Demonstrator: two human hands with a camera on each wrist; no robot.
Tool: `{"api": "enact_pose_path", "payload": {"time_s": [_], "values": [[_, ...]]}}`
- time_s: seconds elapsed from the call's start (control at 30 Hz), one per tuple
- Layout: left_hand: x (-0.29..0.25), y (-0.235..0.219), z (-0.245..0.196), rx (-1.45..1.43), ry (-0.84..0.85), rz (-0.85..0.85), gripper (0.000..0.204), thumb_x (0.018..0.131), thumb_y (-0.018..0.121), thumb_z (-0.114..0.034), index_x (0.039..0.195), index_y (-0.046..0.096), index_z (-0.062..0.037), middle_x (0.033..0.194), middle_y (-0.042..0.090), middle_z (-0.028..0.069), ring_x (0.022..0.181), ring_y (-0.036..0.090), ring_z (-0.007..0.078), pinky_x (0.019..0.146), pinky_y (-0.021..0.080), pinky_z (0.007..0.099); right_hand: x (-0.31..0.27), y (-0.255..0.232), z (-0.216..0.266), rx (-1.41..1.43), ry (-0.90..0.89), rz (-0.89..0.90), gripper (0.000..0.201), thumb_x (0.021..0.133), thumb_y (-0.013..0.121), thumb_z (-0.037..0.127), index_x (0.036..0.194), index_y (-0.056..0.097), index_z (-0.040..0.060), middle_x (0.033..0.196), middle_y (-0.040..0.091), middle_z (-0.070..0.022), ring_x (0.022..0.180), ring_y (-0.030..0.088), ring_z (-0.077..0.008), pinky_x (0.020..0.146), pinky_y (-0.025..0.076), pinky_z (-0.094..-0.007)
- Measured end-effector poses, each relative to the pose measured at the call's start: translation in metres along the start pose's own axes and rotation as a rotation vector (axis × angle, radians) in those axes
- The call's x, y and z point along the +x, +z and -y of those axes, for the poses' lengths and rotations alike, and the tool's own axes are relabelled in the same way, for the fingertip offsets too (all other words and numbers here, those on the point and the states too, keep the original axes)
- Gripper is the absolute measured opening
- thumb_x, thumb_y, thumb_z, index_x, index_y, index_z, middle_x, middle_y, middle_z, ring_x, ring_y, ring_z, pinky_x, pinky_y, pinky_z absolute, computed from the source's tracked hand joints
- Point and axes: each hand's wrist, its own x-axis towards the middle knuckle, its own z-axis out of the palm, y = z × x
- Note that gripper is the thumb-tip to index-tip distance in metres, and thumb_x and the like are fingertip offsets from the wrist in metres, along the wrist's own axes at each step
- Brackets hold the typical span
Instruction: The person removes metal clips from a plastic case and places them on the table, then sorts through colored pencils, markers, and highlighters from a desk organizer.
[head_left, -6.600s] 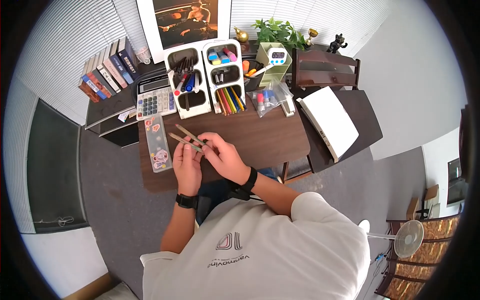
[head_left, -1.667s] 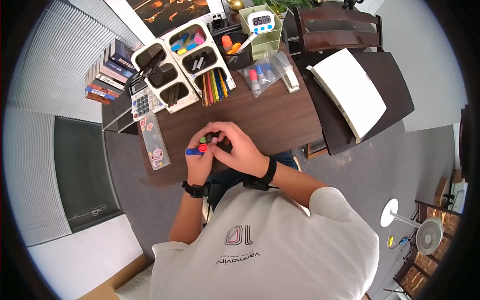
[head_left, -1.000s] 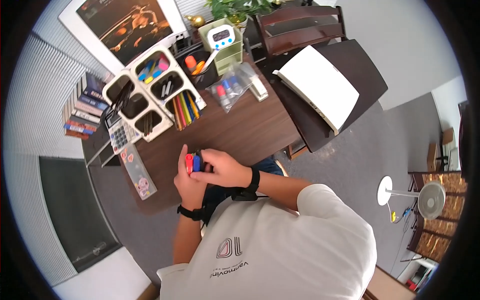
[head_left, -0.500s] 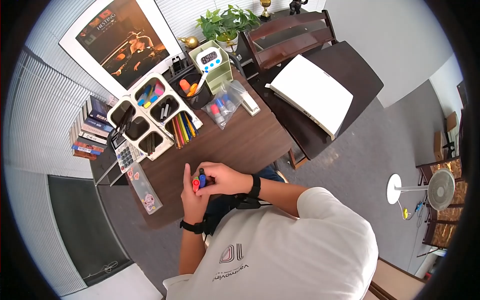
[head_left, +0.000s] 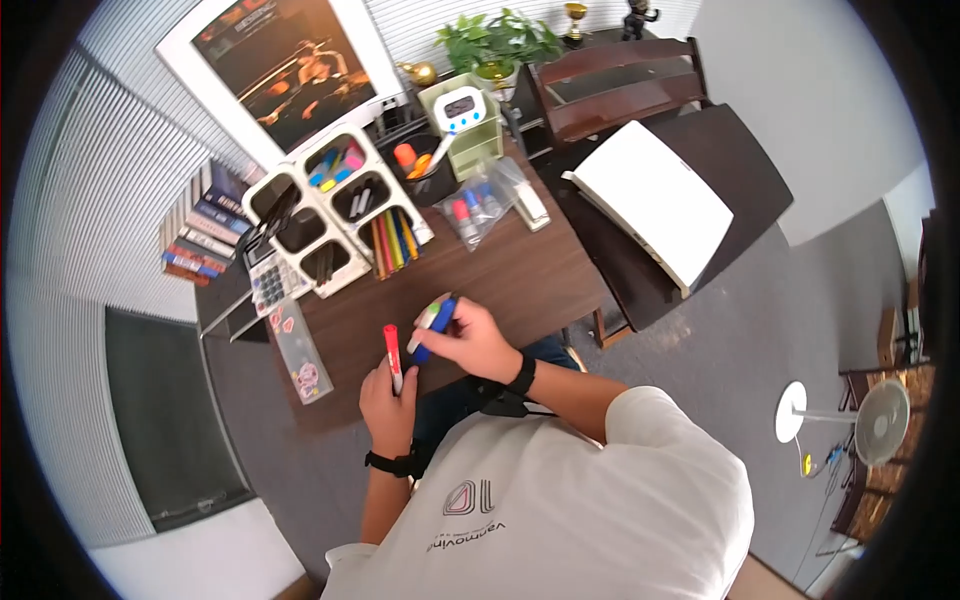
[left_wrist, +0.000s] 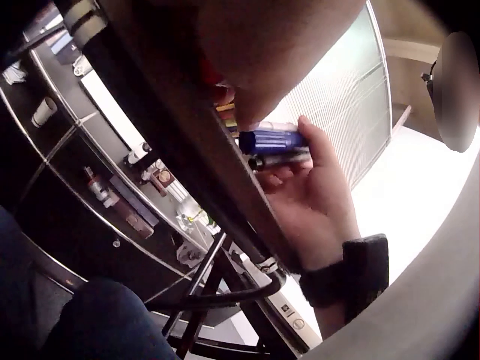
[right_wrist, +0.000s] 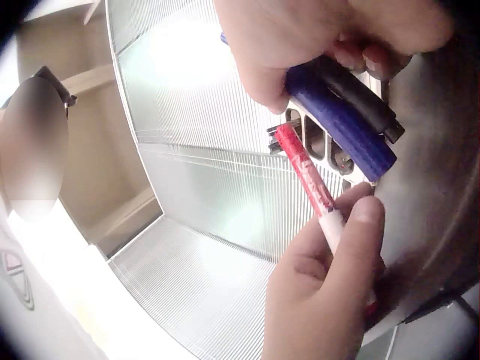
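In the head view my left hand (head_left: pixel 388 412) pinches a red-and-white marker (head_left: pixel 392 352) near its lower end, red tip pointing away from me. Just right of it, my right hand (head_left: pixel 480 345) grips a small bundle with a blue marker (head_left: pixel 443 316) on the outside. A black marker (right_wrist: pixel 360 97) lies alongside the blue one in the right wrist view, and a bit of green shows among them from above. The two hands are apart, close over the desk's near edge. From the left wrist, the right hand's thumb rests along the blue marker (left_wrist: pixel 274 142).
A white organizer (head_left: pixel 345 245) with pencils, pens and highlighters stands ahead on the brown desk (head_left: pixel 510 290). Around it are a stickered clear case (head_left: pixel 298 350), a calculator (head_left: pixel 272 285), a black pen cup (head_left: pixel 432 185), a bag of bottles (head_left: pixel 478 212) and a stapler (head_left: pixel 532 208).
Brown pencils were in the hands at first; later several markers were held between both hands. Since half a second ago the hands have parted, the red marker staying in the left, the others in the right.
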Motion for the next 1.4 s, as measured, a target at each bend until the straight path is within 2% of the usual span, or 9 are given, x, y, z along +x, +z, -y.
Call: {"api": "enact_pose_path", "payload": {"time_s": [0.23,0.4,0.57,0.77,0.9,1.0,1.13,1.2,1.4], "values": [[0.017,-0.042,0.004,-0.771,-0.646,0.057,0.058,0.105,0.062,-0.011,0.159,0.04,-0.0034,0.083,0.059,-0.0002,0.059,0.052,0.0048,0.051,0.041,0.0215,0.0,-0.004,0.004,0.111,0.126,0.052,0.024,0.093,0.084,0.013,0.11,0.07,0.0041,0.102,0.072,0.0005,0.084,0.064,-0.0034,0.073,0.052,-0.0215],[0.045,-0.072,-0.007,-0.924,-0.562,-0.057,0.048,0.105,0.062,-0.008,0.149,0.045,-0.0018,0.083,0.063,0.0024,0.058,0.053,0.0053,0.049,0.041,0.0219,-0.001,-0.004,-0.001,0.03,0.077,0.071,0.021,0.092,0.086,0.015,0.106,0.073,0.0057,0.095,0.067,0.0043,0.08,0.059,-0.0019,0.069,0.049,-0.0215],[0.122,-0.086,0.019,-0.141,-0.184,-0.31,0.021,0.099,0.073,-0.015,0.111,0.061,-0.0025,0.077,0.069,0.0088,0.065,0.063,0.0145,0.062,0.05,0.0321,-0.002,-0.003,0.0,0.021,0.06,0.079,0.021,0.092,0.086,0.016,0.106,0.073,0.0061,0.094,0.065,0.0045,0.078,0.057,-0.0021,0.068,0.048,-0.0216],[0.182,-0.064,0.051,0.12,-0.043,-0.393,0.022,0.095,0.075,-0.018,0.112,0.067,-0.0059,0.082,0.07,0.0134,0.068,0.067,0.0257,0.067,0.053,0.039,-0.003,-0.002,0.001,0.025,0.04,0.057,0.02,0.092,0.086,0.016,0.104,0.074,0.006,0.092,0.063,0.0043,0.076,0.055,-0.0027,0.067,0.047,-0.0223],[0.192,-0.055,0.052,0.067,-0.131,-0.405,0.027,0.094,0.078,-0.021,0.112,0.067,-0.006,0.079,0.066,0.0112,0.068,0.065,0.0251,0.067,0.052,0.0387,-0.002,-0.009,0.006,-0.068,0.132,0.142,0.022,0.096,0.08,0.006,0.112,0.065,0.0044,0.109,0.07,-0.0023,0.098,0.067,-0.0087,0.087,0.056,-0.0284],[0.198,-0.048,0.065,-0.006,-0.169,-0.462,0.029,0.092,0.081,-0.021,0.112,0.065,-0.006,0.076,0.063,0.0084,0.067,0.062,0.0228,0.067,0.051,0.0377,-0.001,-0.004,-0.001,-0.013,0.037,0.087,0.021,0.092,0.086,0.018,0.106,0.075,0.0057,0.093,0.063,0.0033,0.075,0.054,-0.0035,0.067,0.046,-0.0226],[0.199,-0.044,0.071,-0.02,-0.177,-0.46,0.031,0.091,0.083,-0.02,0.112,0.064,-0.0061,0.074,0.06,0.0063,0.067,0.06,0.0208,0.066,0.051,0.0365,-0.001,-0.005,0.002,-0.018,0.046,0.098,0.021,0.092,0.085,0.018,0.106,0.075,0.0055,0.094,0.063,0.0031,0.075,0.055,-0.0037,0.067,0.046,-0.0227],[0.197,-0.043,0.067,-0.06,-0.165,-0.436,0.031,0.09,0.083,-0.018,0.112,0.065,-0.0058,0.074,0.061,0.0047,0.067,0.059,0.0181,0.065,0.05,0.0339,-0.001,-0.008,0.006,-0.096,0.11,0.168,0.02,0.096,0.08,0.007,0.111,0.066,0.0043,0.106,0.069,-0.0013,0.097,0.066,-0.0082,0.086,0.056,-0.0273],[0.194,-0.04,0.061,-0.255,-0.111,-0.384,0.025,0.091,0.083,-0.014,0.106,0.067,-0.0019,0.077,0.063,0.0016,0.067,0.058,0.0112,0.062,0.048,0.0277,-0.001,-0.002,0.004,-0.016,0.044,0.097,0.021,0.092,0.085,0.017,0.106,0.075,0.0052,0.095,0.064,0.0024,0.078,0.058,-0.004,0.068,0.048,-0.0227]]}}
